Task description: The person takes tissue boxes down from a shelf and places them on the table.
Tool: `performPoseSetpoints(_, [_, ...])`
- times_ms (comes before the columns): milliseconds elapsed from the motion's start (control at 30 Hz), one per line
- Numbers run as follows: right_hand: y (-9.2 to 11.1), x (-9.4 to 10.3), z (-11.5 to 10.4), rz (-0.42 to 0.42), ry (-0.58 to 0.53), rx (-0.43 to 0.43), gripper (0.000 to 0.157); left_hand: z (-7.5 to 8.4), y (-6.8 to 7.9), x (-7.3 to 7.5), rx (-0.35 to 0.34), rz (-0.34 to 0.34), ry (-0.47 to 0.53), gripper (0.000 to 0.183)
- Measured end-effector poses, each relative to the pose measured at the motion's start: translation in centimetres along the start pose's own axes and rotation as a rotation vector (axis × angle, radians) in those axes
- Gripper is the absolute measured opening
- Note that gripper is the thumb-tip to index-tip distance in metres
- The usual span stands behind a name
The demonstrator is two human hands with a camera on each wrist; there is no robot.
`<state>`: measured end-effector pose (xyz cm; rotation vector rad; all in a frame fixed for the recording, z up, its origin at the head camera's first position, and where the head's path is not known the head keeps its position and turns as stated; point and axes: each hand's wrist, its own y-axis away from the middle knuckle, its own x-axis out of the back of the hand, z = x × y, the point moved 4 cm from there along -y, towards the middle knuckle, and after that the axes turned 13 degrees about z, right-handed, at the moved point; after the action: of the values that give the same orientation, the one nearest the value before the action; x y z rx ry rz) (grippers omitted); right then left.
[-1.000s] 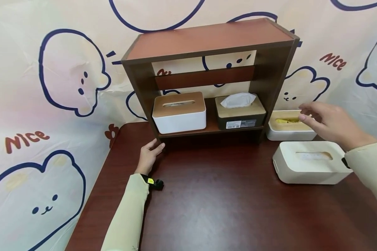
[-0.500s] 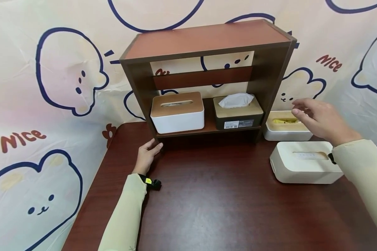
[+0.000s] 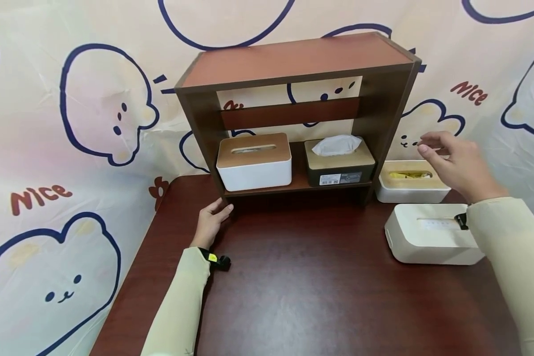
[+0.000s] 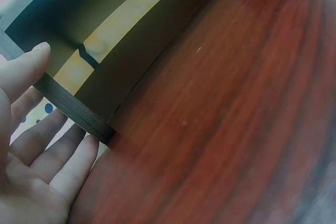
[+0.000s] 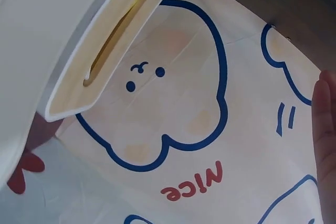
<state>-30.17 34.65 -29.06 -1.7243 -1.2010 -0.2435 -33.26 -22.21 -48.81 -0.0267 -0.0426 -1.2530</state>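
Observation:
At the left end of a brown wooden shelf unit point(image 3: 300, 59), my left hand point(image 3: 209, 225) holds the bottom of the side panel point(image 4: 73, 108). In the left wrist view the thumb lies on one side of that panel and the fingers on the other. My right hand point(image 3: 460, 165) hovers over two tissue boxes at the right, fingers loosely bent and holding nothing. Behind is a white box with a light wood lid point(image 3: 414, 195), with yellow showing in its slot. A cream tissue box point(image 3: 431, 252) stands in front, partly covered by the right forearm.
On the shelf's lower board sit a white tissue box with a brown lid point(image 3: 254, 175) and a dark box with a tan lid point(image 3: 340, 163), tissue sticking out. The dark red table point(image 3: 293, 296) spreads in front. A patterned wall sheet point(image 3: 93, 188) hangs behind and left.
My right hand and forearm have shifted slightly left and up above the boxes. The left hand stays at the shelf's lower left corner, and the boxes keep their places.

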Motion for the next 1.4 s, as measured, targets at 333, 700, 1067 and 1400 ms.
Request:
performPoseSetpoints(333, [-0.1,-1.2,0.6,0.042,-0.061,-0.139,0.05,-0.2,0.2,0.0,0.018,0.006,0.005,0.069])
performPoseSetpoints(700, [-0.7,-2.3,-0.2,0.108,-0.193,-0.145,0.04,0.4,0.3,0.0,-0.01,-0.011,-0.023,0.069])
performPoseSetpoints(1067, [-1.3,-3.5,-0.8,0.113,-0.292,-0.15,0.042,0.1,0.4,0.1,-0.014,-0.011,-0.043,0.07])
performPoseSetpoints(1400, [-2.1,-4.8,-0.8,0.143,-0.488,-0.172,0.04,0.1,0.3,0.1,-0.023,0.003,-0.055,0.069])
